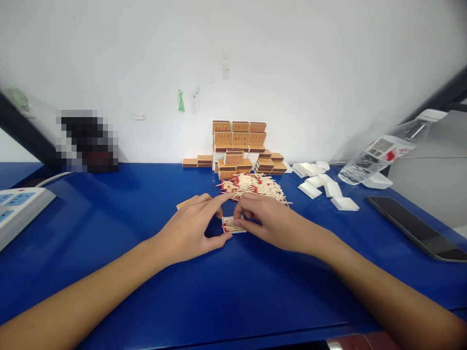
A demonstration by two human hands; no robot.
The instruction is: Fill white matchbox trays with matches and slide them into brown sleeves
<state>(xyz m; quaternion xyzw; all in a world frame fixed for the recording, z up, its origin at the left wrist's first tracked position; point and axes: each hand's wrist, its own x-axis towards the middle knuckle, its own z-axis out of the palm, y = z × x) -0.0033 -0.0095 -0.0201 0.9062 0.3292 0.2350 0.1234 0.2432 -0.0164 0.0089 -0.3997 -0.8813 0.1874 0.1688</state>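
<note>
A small white matchbox tray [235,231] lies on the blue table, with several red-tipped matches [229,227] inside it. My left hand [193,221] curves round the tray's left end, thumb at the near edge and a finger at the far corner, steadying it. Over the tray's right half, my right hand [268,218] has its thumb and fingers pinched together at the matches; its fingertips partly hide them. Just beyond both hands spreads a heap of loose matches [255,185]. Behind my left hand, an orange matchbox sleeve [181,204] is partly covered.
Stacked orange matchboxes [241,138] stand against the wall. White empty trays [345,203] lie scattered at the right, near a leaning plastic bottle [383,148] and a dark phone [416,226]. A white device with blue panels [25,209] sits at the left edge.
</note>
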